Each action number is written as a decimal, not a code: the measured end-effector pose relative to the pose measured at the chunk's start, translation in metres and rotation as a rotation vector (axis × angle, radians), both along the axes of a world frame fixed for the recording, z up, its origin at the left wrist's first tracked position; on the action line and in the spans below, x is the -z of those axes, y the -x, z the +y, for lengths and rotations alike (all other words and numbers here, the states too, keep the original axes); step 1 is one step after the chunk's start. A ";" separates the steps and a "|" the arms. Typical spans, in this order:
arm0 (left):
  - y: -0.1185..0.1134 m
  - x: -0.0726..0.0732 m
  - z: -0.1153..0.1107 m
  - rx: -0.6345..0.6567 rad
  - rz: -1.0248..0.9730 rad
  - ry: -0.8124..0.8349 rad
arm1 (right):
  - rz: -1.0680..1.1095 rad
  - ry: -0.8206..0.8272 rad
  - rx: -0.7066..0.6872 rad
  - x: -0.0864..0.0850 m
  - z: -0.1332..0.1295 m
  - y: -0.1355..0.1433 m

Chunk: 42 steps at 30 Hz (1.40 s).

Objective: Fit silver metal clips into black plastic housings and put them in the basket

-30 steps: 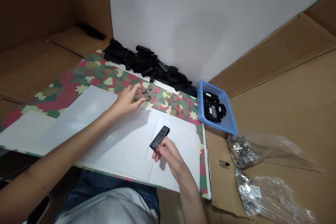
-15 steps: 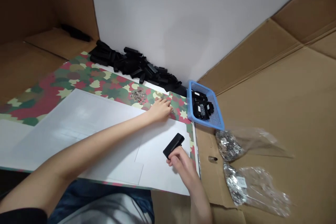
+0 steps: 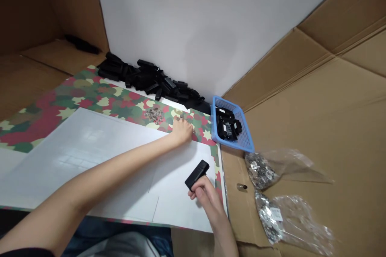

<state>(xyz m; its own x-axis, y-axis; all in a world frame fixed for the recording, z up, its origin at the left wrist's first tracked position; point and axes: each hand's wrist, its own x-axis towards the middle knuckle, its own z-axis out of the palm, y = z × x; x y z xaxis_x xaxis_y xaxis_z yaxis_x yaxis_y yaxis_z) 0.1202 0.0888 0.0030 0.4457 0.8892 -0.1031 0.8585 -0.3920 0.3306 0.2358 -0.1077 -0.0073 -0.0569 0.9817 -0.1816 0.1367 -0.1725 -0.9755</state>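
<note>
My right hand [image 3: 209,194] grips a black rectangular plastic piece [image 3: 197,174] between thumb and fingers, holding it tilted above the white paper [image 3: 120,156]. Farther forward, my left hand [image 3: 182,131] rests on the patterned sheet with its fingers curled down among small metal parts. Whatever those fingertips pinch is hidden from view. Just left of that hand lies a small heap of shiny metal pieces [image 3: 154,115] on the camouflage-patterned sheet [image 3: 87,92].
A long pile of black plastic pieces [image 3: 147,78] runs along the white wall. At right stands a blue basket [image 3: 249,140] with black parts inside. Two clear bags of metal parts, an upper bag [image 3: 261,170] and a lower bag [image 3: 271,219], lie on the cardboard [image 3: 241,217].
The whole view has shifted slightly. My left hand stays by the metal parts, its fingers more curled. My right hand keeps hold of the black plastic piece at about the same place.
</note>
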 end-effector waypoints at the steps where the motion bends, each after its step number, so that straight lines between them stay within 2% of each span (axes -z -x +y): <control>1: 0.002 0.000 0.001 0.002 -0.022 0.018 | 0.062 -0.014 0.033 -0.001 0.000 0.002; 3: 0.007 -0.002 0.000 0.020 -0.069 0.060 | 0.244 -0.023 0.101 -0.005 0.001 0.007; 5: 0.016 -0.005 -0.003 0.051 -0.126 0.101 | 0.527 0.008 0.131 -0.009 0.002 0.014; 9: 0.038 -0.015 -0.010 0.059 -0.268 0.108 | 1.196 0.127 0.128 -0.017 0.007 0.030; 12: 0.052 -0.019 -0.013 0.040 -0.357 0.111 | 1.563 0.139 0.113 -0.019 0.009 0.040; 16: 0.063 -0.029 -0.022 0.117 -0.498 0.201 | 1.763 0.184 0.019 -0.019 0.011 0.051; 18: 0.069 -0.039 -0.034 0.277 -0.623 0.319 | 1.770 0.211 -0.004 -0.017 0.011 0.055; 20: 0.077 -0.049 -0.050 0.520 -0.787 0.461 | 1.716 0.236 -0.025 -0.012 0.010 0.058; 22: 0.088 -0.053 -0.068 0.648 -0.885 0.438 | 1.569 0.291 -0.085 -0.007 0.010 0.059; 23: 0.094 -0.053 -0.077 0.648 -0.895 0.381 | 1.457 0.326 -0.138 -0.005 0.011 0.057; 25: 0.108 -0.047 -0.094 0.542 -0.893 0.275 | 1.169 0.375 -0.263 -0.004 0.018 0.050; 27: 0.124 -0.036 -0.108 0.364 -0.887 0.183 | 0.789 0.340 -0.316 -0.007 0.034 0.038; 30: 0.147 -0.018 -0.122 0.094 -0.801 -0.033 | -0.033 0.157 -0.202 -0.020 0.074 0.018; 33: 0.163 -0.008 -0.132 -0.038 -0.685 -0.284 | -1.098 0.095 -0.245 -0.031 0.122 0.013; 35: 0.169 -0.007 -0.137 -0.068 -0.639 -0.378 | -1.336 0.105 -0.263 -0.033 0.149 0.020; 37: 0.172 -0.007 -0.140 -0.085 -0.616 -0.399 | -1.423 0.113 -0.309 -0.031 0.165 0.031; 42: 0.178 -0.010 -0.143 -0.114 -0.662 -0.341 | -1.593 0.085 -0.466 -0.024 0.172 0.048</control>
<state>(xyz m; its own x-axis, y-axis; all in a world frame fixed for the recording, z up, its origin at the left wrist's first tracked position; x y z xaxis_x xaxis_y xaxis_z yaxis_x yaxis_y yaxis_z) -0.0581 -0.0543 0.0126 0.2225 0.8681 0.4438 0.5637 -0.4859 0.6679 0.1877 0.0638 0.0168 -0.0410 0.9198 -0.3903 0.9733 0.1250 0.1924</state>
